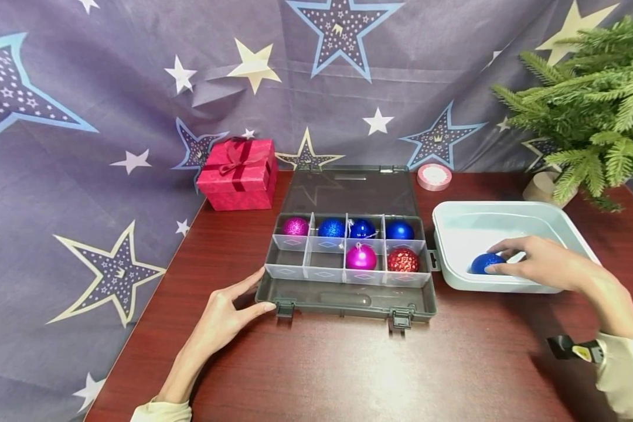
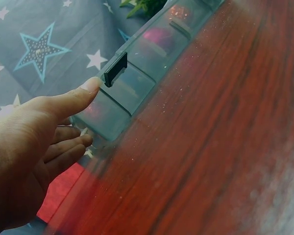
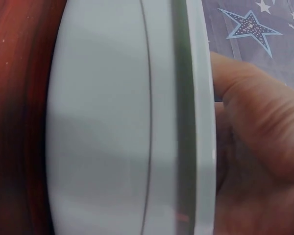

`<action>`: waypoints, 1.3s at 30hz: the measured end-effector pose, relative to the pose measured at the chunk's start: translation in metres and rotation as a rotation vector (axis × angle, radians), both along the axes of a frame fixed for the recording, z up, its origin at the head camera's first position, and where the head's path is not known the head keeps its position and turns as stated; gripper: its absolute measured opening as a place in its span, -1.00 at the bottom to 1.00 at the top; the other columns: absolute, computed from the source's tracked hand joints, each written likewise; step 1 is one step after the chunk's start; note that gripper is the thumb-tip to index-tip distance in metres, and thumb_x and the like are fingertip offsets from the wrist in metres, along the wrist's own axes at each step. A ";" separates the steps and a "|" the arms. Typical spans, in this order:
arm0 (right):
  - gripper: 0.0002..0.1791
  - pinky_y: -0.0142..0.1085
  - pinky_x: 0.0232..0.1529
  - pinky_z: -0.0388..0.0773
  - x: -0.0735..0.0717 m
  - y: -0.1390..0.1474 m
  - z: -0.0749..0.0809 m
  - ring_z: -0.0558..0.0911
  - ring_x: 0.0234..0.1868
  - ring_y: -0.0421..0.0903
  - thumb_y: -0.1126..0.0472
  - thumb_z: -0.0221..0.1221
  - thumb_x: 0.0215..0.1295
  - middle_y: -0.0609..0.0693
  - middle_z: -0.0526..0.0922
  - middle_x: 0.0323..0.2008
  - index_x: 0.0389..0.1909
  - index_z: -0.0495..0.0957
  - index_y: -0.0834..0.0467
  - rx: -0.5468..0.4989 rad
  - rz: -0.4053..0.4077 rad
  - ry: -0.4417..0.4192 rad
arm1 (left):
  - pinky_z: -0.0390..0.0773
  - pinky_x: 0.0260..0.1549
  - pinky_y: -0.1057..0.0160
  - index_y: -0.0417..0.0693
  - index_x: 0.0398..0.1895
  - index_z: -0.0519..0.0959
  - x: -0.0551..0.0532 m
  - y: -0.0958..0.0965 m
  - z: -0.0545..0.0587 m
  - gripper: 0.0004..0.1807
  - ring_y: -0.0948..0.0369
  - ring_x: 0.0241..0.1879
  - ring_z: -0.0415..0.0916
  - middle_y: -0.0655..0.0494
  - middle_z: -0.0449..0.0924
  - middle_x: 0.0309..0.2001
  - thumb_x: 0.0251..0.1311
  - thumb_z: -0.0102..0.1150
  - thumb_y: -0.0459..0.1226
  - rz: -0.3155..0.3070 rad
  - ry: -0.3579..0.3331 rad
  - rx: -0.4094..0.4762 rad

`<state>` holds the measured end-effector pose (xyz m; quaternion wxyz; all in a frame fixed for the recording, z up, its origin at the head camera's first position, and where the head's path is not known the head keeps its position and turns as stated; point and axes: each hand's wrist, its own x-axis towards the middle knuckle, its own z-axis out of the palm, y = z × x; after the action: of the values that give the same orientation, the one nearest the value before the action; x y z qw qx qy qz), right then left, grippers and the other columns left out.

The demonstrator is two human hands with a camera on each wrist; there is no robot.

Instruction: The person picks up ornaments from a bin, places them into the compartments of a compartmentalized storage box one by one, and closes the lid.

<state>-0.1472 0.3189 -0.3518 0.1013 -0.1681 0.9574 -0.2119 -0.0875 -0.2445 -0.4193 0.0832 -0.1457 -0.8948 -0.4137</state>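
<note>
A clear grey divided case lies with its lid tipped back. Its compartments hold a pink glitter bauble, a blue glitter bauble, a shiny blue bauble, a matte blue bauble, a magenta bauble and a textured red bauble. My left hand touches the case's front left corner with thumb and fingers extended. Inside the pale blue tub, my right hand holds a blue bauble between thumb and fingers. The tub wall hides those fingertips in the right wrist view.
At the back left stands a red gift box with a bow. A roll of pink ribbon lies behind the tub. An artificial fir tree leans over the back right corner. Star-printed cloth hangs behind the table.
</note>
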 end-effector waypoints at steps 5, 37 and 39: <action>-0.56 -0.21 -0.16 0.57 0.000 -0.001 -0.002 0.68 -0.12 0.02 0.08 0.42 0.30 0.10 0.74 -0.13 0.09 0.67 0.27 -0.064 0.011 0.050 | 0.42 0.13 0.51 0.23 0.40 0.56 0.000 0.001 0.001 -0.21 0.21 0.16 0.60 0.16 0.65 0.19 0.03 0.63 -0.04 0.005 -0.005 -0.003; -0.45 -0.61 -0.16 0.50 -0.005 -0.054 0.014 0.61 -0.15 -0.47 0.26 0.44 0.28 0.11 0.71 0.05 0.30 0.60 0.11 -0.433 -0.022 0.322 | 0.42 0.14 0.50 0.18 0.40 0.56 -0.001 -0.001 -0.002 -0.22 0.17 0.16 0.61 0.15 0.65 0.19 0.05 0.63 -0.09 -0.012 0.031 -0.004; -0.46 -0.59 -0.15 0.51 -0.007 -0.060 0.013 0.62 -0.14 -0.46 0.27 0.43 0.29 0.12 0.71 0.06 0.30 0.59 0.13 -0.442 -0.004 0.325 | 0.42 0.15 0.50 0.18 0.40 0.56 -0.001 -0.001 -0.002 -0.22 0.18 0.15 0.61 0.15 0.65 0.19 0.05 0.63 -0.09 -0.014 0.031 -0.002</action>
<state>-0.1541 0.2589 -0.3385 -0.0933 -0.2160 0.8919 -0.3862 -0.0885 -0.2454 -0.4215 0.0938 -0.1584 -0.8928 -0.4111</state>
